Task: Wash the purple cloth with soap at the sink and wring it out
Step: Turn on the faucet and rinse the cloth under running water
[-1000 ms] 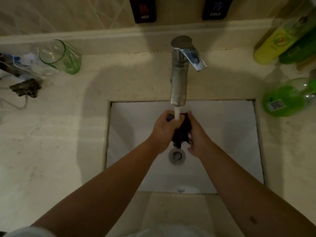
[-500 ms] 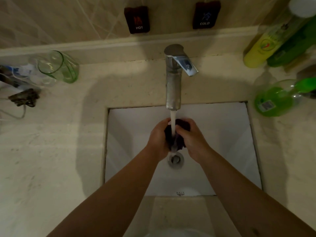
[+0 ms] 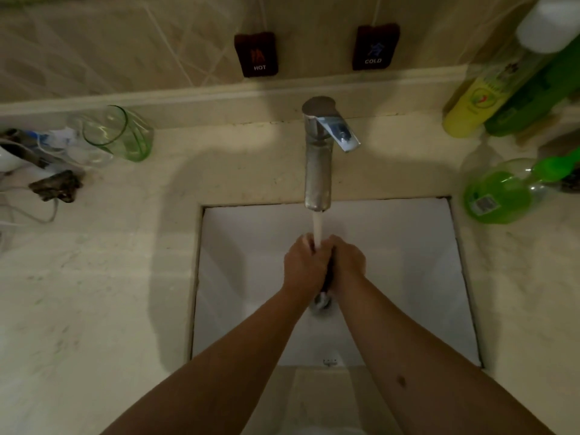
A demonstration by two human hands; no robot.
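Observation:
Over the white sink [image 3: 408,262], my left hand [image 3: 304,265] and my right hand [image 3: 346,263] are pressed together, both shut on the purple cloth [image 3: 328,277]. Only a thin dark strip of the cloth shows between my palms; the rest is hidden. The chrome faucet [image 3: 317,158] runs, and its stream of water [image 3: 317,227] lands where my hands meet. The drain [image 3: 320,304] lies just below my wrists.
A green glass [image 3: 125,133] and tangled items with a cable [image 3: 53,186] sit on the left counter. At the right stand a yellow bottle [image 3: 470,105], a dark green bottle [image 3: 533,89] and a green soap bottle [image 3: 499,193]. HOT [image 3: 257,54] and COLD [image 3: 375,47] tags hang on the wall.
My hands have closed tighter around the cloth, so less of it shows. The view has tilted up a little, and my hands sit lower in the basin under the stream.

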